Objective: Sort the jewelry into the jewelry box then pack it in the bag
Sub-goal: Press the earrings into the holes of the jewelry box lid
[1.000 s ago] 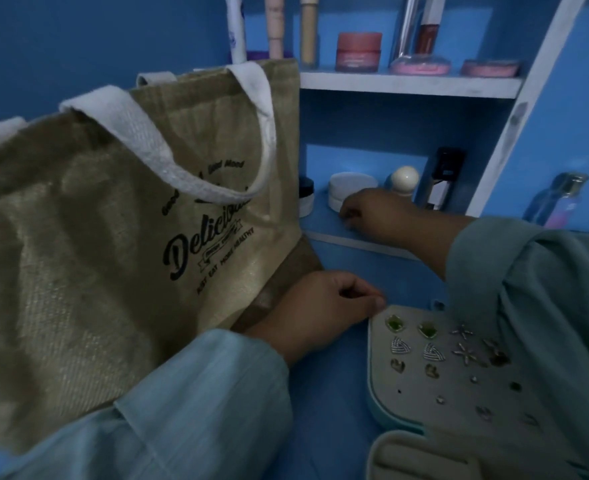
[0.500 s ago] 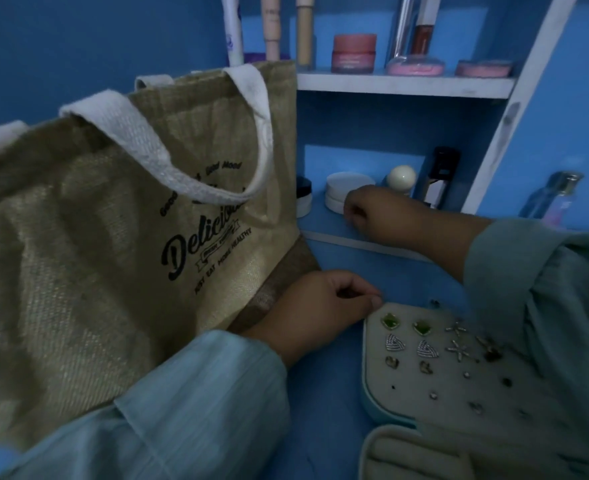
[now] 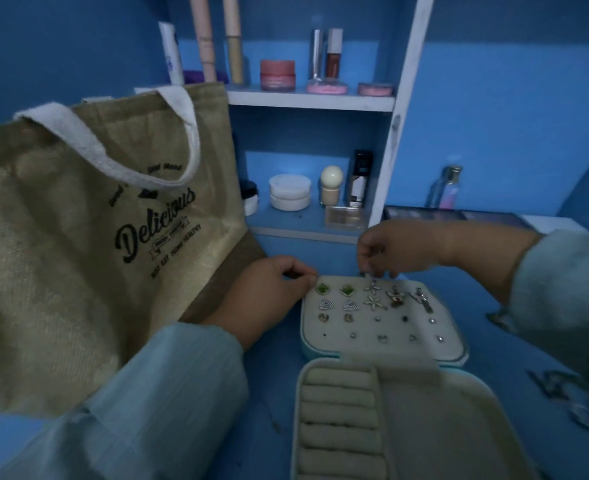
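- Cream-lined jewelry box (image 3: 383, 344) lies open on the blue surface (image 3: 272, 403) in the head view; its long axis runs from the near edge of the picture away toward the shelf unit (image 3: 324, 98).
- Far half: the earring panel (image 3: 383, 320), hinge side toward the viewer, carries studs in rows.
- Near half: ring rolls (image 3: 338, 420) stacked along the left side.
- Left hand (image 3: 269, 292) rests fingers curled at the panel's far-left corner; whether it holds anything cannot be told.
- Right hand (image 3: 397, 251) hovers over the panel's far edge, fingertips pinching a small earring (image 3: 367, 274) just above a star-shaped stud (image 3: 374, 288).
- Jute bag (image 3: 88, 244) stands upright to the left, near the box but apart; its white handle (image 3: 113, 157) droops forward.
- Bare blue surface shows between bag and box.
- Loose jewelry pieces (image 3: 563, 396), blurred, lie to the right.
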`<state>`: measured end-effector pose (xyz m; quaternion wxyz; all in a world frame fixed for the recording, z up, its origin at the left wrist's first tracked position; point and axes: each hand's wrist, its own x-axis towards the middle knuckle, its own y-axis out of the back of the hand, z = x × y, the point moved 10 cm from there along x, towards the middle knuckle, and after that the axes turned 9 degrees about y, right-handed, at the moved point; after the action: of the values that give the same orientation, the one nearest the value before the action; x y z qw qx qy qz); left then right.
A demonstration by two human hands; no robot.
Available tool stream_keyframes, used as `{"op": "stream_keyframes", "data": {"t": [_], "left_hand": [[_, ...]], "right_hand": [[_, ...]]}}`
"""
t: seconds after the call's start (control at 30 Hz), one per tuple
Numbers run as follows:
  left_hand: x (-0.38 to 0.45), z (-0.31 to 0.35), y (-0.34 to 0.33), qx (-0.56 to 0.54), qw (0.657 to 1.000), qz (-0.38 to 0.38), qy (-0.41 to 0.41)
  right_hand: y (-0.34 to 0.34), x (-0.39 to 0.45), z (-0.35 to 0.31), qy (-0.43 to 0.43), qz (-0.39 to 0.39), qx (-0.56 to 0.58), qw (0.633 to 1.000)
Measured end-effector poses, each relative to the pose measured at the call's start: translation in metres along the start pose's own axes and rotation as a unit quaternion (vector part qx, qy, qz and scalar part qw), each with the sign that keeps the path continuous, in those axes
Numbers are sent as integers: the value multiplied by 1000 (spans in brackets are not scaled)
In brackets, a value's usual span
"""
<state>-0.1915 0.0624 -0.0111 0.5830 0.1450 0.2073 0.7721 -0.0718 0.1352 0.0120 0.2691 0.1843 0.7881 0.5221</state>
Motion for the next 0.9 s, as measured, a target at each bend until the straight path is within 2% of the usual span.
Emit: {"op": "stream_keyframes", "data": {"t": [0.3,0.4,0.7,0.9], "left_hand": [[-18,7,7,-18,998,52,-27],[-26,11,10,-34,998,44,-26],[-42,14,4,-87,996,0,-18],[-42,15,5,-86,996,-10,-29]], "right_hand": [[5,-14,1,-14,111,3,994],[9,-17,-1,-10,144,6,990],[-2,-20,-1,-26,146,11,989],[2,-24,-3,-31,187,10,982]]}}
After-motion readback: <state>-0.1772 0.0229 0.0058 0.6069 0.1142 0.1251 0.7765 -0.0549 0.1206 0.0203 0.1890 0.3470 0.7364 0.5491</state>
